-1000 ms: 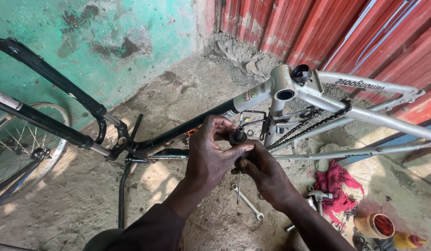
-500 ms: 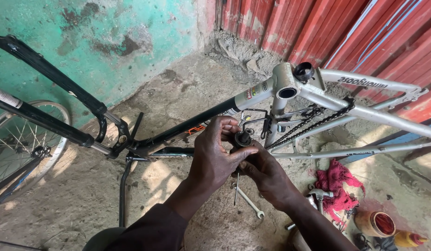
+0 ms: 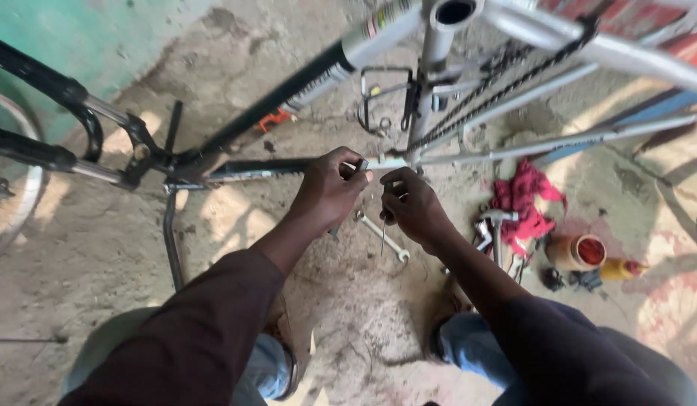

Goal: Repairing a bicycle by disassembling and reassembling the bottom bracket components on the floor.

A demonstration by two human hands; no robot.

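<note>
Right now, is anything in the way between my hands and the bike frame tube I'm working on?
Nothing visible: left hand and right hand already sit at the bike frame tube; the wrench lies below on the ground.

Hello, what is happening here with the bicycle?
A person works on a bicycle frame standing on a dirt floor. The left hand grips a small metal part against the lower tube, and the right hand holds a thin tool beside it. The chain hangs loose along the frame. On the floor lie a wrench, a red rag, a hammer and a small open tin.
</note>
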